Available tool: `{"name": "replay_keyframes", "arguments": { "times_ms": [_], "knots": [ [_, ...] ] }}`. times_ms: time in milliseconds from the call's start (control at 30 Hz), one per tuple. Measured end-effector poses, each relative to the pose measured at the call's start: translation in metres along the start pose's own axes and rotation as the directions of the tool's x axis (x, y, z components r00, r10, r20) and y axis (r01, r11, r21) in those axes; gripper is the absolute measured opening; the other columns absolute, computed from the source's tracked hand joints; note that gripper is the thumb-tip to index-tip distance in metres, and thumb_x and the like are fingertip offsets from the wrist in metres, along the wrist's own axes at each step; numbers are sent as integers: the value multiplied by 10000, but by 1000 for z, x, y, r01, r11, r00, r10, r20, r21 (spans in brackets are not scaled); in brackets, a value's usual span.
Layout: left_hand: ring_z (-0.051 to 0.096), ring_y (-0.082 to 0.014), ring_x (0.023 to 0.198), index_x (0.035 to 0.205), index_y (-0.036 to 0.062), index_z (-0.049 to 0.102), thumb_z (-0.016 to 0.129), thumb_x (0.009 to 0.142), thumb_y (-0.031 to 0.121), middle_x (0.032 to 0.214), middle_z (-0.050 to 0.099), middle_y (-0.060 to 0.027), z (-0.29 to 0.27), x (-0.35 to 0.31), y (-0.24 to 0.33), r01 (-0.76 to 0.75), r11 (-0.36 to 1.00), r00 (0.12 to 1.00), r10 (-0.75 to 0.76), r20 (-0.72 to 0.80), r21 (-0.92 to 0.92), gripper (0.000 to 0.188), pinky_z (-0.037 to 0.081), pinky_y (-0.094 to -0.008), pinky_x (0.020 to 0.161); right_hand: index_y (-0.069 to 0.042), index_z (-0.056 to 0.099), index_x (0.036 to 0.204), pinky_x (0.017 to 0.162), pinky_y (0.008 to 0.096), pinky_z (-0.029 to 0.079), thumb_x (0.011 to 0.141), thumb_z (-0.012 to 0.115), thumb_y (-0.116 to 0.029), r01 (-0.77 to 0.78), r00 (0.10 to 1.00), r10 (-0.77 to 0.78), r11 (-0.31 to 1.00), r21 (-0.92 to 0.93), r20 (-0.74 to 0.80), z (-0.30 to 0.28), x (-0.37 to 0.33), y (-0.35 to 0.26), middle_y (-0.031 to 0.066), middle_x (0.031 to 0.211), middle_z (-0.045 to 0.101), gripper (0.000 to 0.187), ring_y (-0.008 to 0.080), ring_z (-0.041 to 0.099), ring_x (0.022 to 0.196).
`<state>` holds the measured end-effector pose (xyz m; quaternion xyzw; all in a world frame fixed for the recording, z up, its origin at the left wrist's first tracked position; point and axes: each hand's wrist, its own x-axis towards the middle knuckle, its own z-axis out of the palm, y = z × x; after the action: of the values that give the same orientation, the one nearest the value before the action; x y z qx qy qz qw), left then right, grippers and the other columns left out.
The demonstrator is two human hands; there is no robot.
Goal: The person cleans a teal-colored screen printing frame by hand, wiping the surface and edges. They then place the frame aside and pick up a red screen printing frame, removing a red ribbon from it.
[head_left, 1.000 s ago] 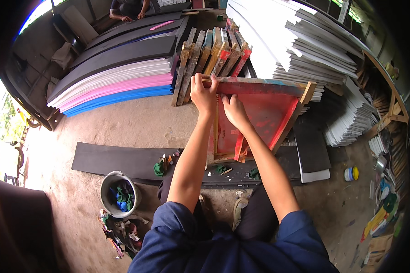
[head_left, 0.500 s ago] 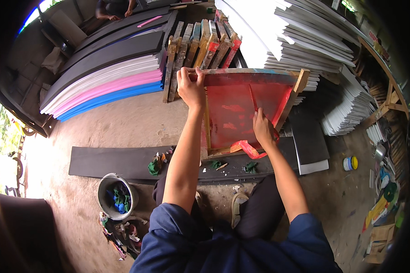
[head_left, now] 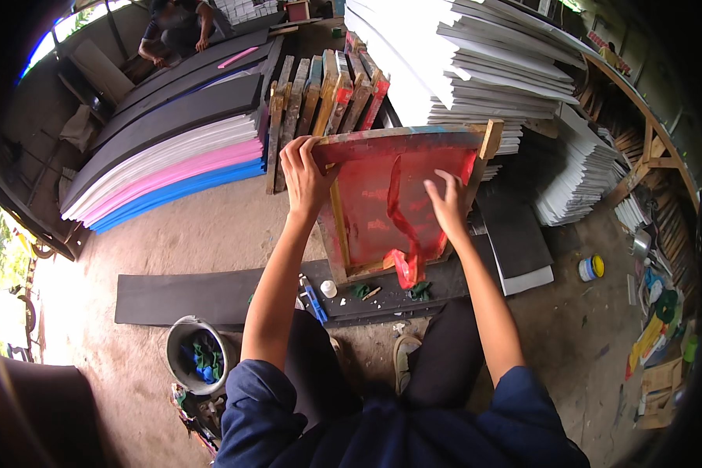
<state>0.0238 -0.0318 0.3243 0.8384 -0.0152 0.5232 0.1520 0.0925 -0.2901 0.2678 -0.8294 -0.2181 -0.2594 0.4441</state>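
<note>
Red-stained wooden screen frame (head_left: 382, 203) is held tilted on the black foam sheet (head_left: 179, 292) on the floor, its top-left corner gripped by the left hand (head_left: 304, 175), the right hand (head_left: 448, 207) pressed open-fingered on its mesh beside a red strip (head_left: 402, 226).

Grey bucket (head_left: 197, 352) of rags, stacked foam sheets (head_left: 164, 168), white boards (head_left: 476, 66), leaning wooden frames (head_left: 324, 97)

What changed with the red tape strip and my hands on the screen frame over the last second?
The right hand moved from the frame's top down its right side, peeling the red tape strip loose; it now dangles to the lower edge. The left hand still grips the top left corner of the wooden screen frame, which stayed tilted upright.
</note>
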Motion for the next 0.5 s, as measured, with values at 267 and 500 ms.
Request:
{"name": "replay_keyframes", "arguments": {
  "times_ms": [267, 500],
  "knots": [
    [390, -299, 1074, 1087, 71, 447, 720, 574, 105, 1074, 447, -105, 2, 8, 19, -8, 990, 999, 1, 47, 140, 582, 327, -415, 912, 5, 454, 916, 670, 410, 444, 795, 599, -381, -159, 979, 159, 987, 9, -131, 64, 27, -71, 187, 882, 554, 430, 342, 560, 797],
    [445, -249, 943, 1025, 99, 483, 727, 589, 300, 965, 462, -65, 15, 44, 16, -169, 960, 958, 107, 266, 222, 538, 357, -406, 807, -21, 506, 926, 681, 422, 464, 819, 540, -358, -226, 969, 235, 968, -108, 73, 61, 42, -61, 148, 950, 576, 355, 336, 584, 834]
  ]
}}
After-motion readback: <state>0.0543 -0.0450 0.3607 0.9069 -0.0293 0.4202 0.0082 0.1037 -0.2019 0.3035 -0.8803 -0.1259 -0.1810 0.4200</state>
